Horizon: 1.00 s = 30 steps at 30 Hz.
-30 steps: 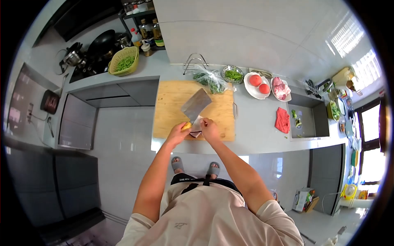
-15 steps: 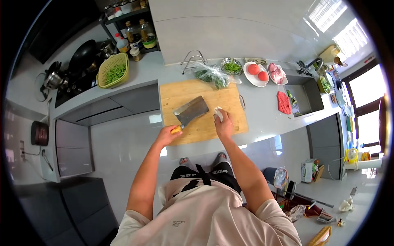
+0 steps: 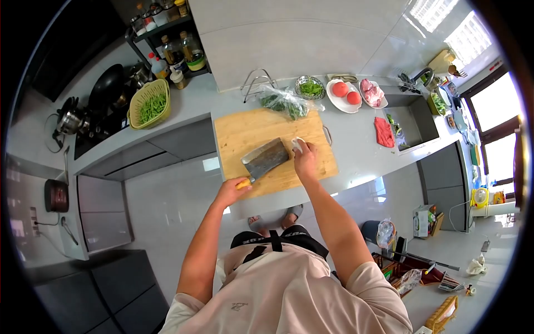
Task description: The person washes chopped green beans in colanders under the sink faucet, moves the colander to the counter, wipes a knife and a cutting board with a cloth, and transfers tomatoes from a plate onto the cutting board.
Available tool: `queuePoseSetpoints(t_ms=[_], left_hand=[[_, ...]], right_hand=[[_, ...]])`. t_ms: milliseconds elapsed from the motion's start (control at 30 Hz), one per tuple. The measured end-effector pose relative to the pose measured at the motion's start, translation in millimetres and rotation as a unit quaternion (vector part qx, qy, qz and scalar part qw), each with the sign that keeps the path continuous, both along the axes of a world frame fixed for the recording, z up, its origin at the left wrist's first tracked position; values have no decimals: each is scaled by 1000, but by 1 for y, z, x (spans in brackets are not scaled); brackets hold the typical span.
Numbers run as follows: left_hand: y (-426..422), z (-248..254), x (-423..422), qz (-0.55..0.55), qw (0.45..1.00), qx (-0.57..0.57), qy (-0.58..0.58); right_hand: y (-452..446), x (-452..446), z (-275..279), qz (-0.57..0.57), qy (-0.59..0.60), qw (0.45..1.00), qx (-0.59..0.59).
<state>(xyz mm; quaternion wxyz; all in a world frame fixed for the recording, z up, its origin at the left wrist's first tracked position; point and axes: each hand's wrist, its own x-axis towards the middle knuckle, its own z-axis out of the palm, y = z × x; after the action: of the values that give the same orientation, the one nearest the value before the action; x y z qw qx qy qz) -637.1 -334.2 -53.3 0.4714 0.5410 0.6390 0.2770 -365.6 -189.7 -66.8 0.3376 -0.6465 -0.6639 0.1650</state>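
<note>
My left hand (image 3: 229, 192) is closed round the yellow handle of a cleaver (image 3: 266, 160), whose broad grey blade lies over the wooden cutting board (image 3: 233, 131). Right of the blade, my right hand (image 3: 306, 158) pinches a crumpled white tissue (image 3: 298, 145) above the board. A clear plastic bag of leafy greens (image 3: 283, 104) rests at the board's back edge. Just behind stand a metal rack (image 3: 257, 82) and a patterned bowl of cut greens (image 3: 310, 88).
A plate holds two tomatoes (image 3: 340, 89); beside it is a plate of raw meat (image 3: 372, 93). A red cloth (image 3: 384, 132) lies by the sink (image 3: 417, 125). A green basket of beans (image 3: 150, 104) stands left, near the stove and bottles (image 3: 192, 51).
My right hand has moved away from the cleaver's handle to the right, with the white tissue. The blade has turned and tilted lower towards the right. The view has also shifted.
</note>
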Motion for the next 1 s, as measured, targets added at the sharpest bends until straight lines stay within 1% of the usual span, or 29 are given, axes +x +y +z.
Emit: queuePoseSetpoints(t_ms=[100, 133, 167, 233, 267, 300, 333, 367, 400, 433, 467, 567, 600, 700, 800, 833, 900, 1000], left_hand=[[4, -1, 9, 5, 1000, 25, 3], [9, 1, 13, -2, 1000, 26, 10], [13, 4, 16, -9, 999, 26, 18], [17, 7, 19, -18, 999, 44, 12], [18, 8, 20, -23, 998, 53, 10], [18, 12, 21, -3, 999, 1, -34], [18, 16, 22, 17, 996, -50, -77], [19, 21, 23, 37, 987, -101, -120], [19, 26, 23, 57, 961, -126, -241], [17, 29, 21, 76, 919, -149, -358], [15, 31, 21, 94, 861, -171, -470], [14, 23, 21, 121, 715, -194, -661], [14, 19, 22, 98, 673, -189, -708], [13, 12, 24, 78, 617, -208, -755], [9, 13, 25, 54, 605, -221, -763], [7, 15, 24, 51, 607, -220, -762], [4, 19, 19, 48, 609, -215, -762], [1, 22, 14, 48, 610, -207, -763]], right_hand=[[-17, -14, 27, 92, 51, 993, 55], [-23, -22, 26, 137, 30, 987, 75], [-29, -28, 25, 190, 5, 980, 62], [-30, -28, 24, 234, -26, 970, 69], [-27, -23, 19, 172, -5, 983, 56], [-19, -13, 6, 109, 16, 993, 44], [-14, -4, 4, 46, 36, 998, 31], [-10, 5, 2, 2, 96, 995, 7], [-7, 13, 9, -41, 155, 987, -16], [-7, 18, 22, -83, 212, 973, -39], [-12, 19, 34, -76, 198, 977, -9], [-26, 6, 58, -5, 115, 993, 32], [-30, -5, 59, 32, 210, 977, 13], [-38, -31, 50, 192, 159, 961, 116], [-31, -37, 32, 206, 114, 966, 108], [-24, -34, 21, 142, 124, 980, 68], [-8, -20, 7, 16, 142, 990, -12], [-1, -7, 19, -30, 204, 978, -7]])
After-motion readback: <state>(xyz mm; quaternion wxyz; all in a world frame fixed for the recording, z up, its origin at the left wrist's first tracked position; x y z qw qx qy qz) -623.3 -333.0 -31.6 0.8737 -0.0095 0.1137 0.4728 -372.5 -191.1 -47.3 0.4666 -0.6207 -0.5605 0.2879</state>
